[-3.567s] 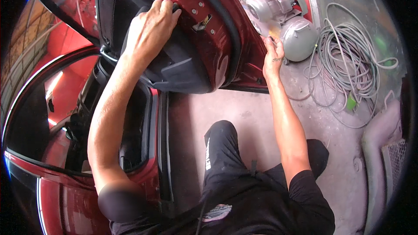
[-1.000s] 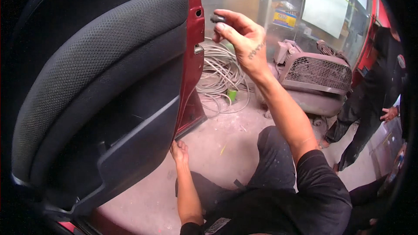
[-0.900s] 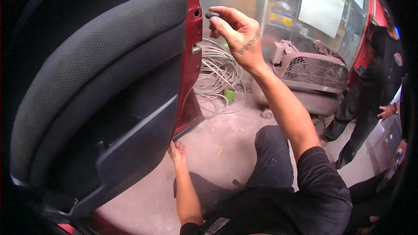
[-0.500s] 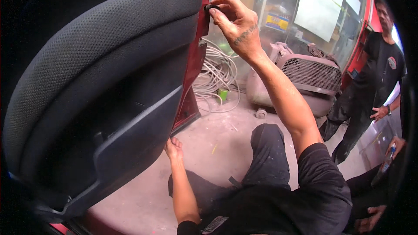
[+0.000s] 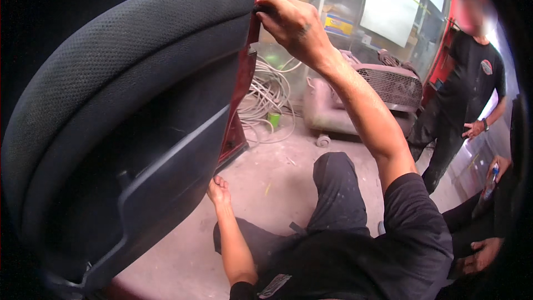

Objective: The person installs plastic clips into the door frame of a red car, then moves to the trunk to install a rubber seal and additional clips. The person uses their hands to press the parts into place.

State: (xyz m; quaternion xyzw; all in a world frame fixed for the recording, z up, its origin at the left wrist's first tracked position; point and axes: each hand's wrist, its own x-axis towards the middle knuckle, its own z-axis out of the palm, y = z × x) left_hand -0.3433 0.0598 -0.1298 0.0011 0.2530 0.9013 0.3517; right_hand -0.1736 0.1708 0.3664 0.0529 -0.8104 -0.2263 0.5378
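Note:
A dark car door trim panel (image 5: 139,72), textured cloth above and smooth plastic below, fills the left side. Behind it shows the red metal edge of the car door (image 5: 236,128). Up at the panel's top right corner, my right hand (image 5: 294,28) pinches a small black part (image 5: 259,9) against the door edge; its exact kind is mostly hidden by the fingers. Lower down, my left hand (image 5: 220,191) is closed on the panel's bottom edge, with some fingertips out of sight behind it.
Coiled pale hose (image 5: 269,100) and a green cup-like item (image 5: 273,119) lie beyond the door. A dusty wheeled machine with a grille (image 5: 388,86) stands behind my right arm. One person (image 5: 474,78) stands at right; another person's hand (image 5: 482,255) shows lower right.
My right hand has turned, its fingers now closer against the door edge and covering more of the black part. My left hand stays at the panel's bottom edge. The view has shifted slightly.

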